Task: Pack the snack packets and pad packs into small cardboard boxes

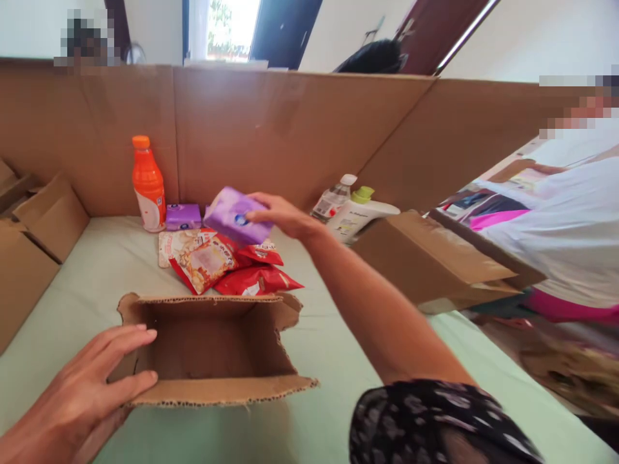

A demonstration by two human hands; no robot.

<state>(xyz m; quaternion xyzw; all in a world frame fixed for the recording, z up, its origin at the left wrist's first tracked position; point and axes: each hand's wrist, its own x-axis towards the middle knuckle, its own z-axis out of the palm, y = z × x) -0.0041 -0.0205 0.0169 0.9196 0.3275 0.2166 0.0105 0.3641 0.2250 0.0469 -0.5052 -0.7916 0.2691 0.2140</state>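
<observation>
My right hand (283, 216) grips a purple tissue pack (236, 216) in the air, above several snack bags. My left hand (104, 367) is on the left edge of an open cardboard box (225, 392), with fingers and thumb reaching over the rim. The inside of the box shows bare brown walls. Behind it lie a red and cream snack bag (206, 263), a red bag (258, 281) and a pale bag (169, 247). Another purple tissue pack (182, 217) rests beside an upright orange bottle (149, 187).
A cardboard wall (290, 129) closes off the back of the green-covered table (116, 248). On the right, a clear bottle (333, 198) and a white pump bottle (360, 216) lean near a cardboard box (425, 258). More cardboard (29, 264) stands left. A person (570, 219) is at right.
</observation>
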